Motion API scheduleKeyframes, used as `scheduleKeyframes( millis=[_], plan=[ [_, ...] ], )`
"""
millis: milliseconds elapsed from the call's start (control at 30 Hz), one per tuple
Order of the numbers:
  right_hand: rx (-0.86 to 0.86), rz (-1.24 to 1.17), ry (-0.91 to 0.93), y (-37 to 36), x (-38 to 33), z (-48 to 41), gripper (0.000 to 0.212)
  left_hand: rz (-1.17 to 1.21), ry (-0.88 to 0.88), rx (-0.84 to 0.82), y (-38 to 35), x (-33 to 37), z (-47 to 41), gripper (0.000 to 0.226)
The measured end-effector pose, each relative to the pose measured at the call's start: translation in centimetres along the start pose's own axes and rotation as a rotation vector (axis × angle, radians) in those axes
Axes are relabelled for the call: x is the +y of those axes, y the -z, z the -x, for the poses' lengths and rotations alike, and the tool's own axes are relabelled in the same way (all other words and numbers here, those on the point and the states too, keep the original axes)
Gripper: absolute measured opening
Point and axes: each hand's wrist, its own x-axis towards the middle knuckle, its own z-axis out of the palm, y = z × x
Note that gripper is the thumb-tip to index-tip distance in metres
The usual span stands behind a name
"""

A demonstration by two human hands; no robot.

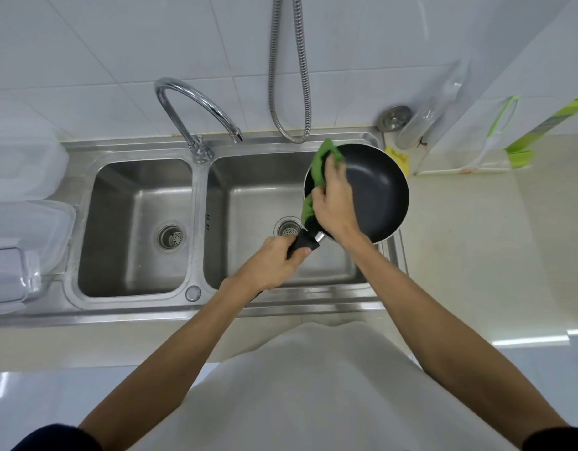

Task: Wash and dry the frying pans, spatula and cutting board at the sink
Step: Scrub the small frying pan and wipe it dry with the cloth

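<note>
A black non-stick frying pan is held tilted over the right basin of a steel double sink. My left hand grips its black handle. My right hand presses a green cloth against the pan's inner left rim. The cloth drapes over the rim and hangs down outside it. A cutting board with a green edge leans against the wall on the counter to the right. No spatula or second pan shows in view.
A curved chrome tap rises between the basins and a metal hose hangs on the tiled wall. Clear plastic containers stack at the left. A sink strainer and a clear bag sit at the back right.
</note>
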Motion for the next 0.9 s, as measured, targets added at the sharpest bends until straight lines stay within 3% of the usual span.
scheduleKeyframes(
  millis=[100, 167, 267, 367, 500, 633, 767, 900],
  plan=[
    [-0.243, -0.042, 0.192, 1.3, 0.0, 0.8, 0.065, -0.094, -0.035, 0.074, 2.1, -0.9, -0.7, 0.023],
    [-0.402, 0.123, 0.373, 2.2, 1.2, 1.6, 0.065, -0.112, -0.018, 0.118, 3.4, -1.6, -0.8, 0.025],
    [-0.45, 0.521, 0.621, 3.6, 4.9, 2.9, 0.066, -0.107, 0.017, 0.159, 4.6, -2.6, -0.4, 0.03],
    [-0.382, 0.832, 0.693, 6.0, 8.2, 2.7, 0.052, -0.073, 0.031, 0.131, 4.7, -3.5, -0.3, 0.033],
    [-0.314, 1.006, 0.623, 7.6, 7.9, 2.7, 0.044, 0.042, 0.048, 0.123, 3.9, -3.2, -0.7, 0.03],
    [-0.475, 0.656, 0.431, 2.9, 4.3, 4.8, 0.062, -0.011, -0.008, 0.06, 3.0, -2.2, -1.1, 0.025],
    [-0.31, 0.497, 0.317, 0.9, 0.7, 2.7, 0.063, -0.16, -0.067, 0.032, 2.4, -1.4, -1.1, 0.026],
    [-0.131, 0.759, 0.329, 1.3, 0.6, -0.6, 0.068, -0.291, -0.067, 0.055, 2.5, -1.8, -0.7, 0.022]
  ],
)
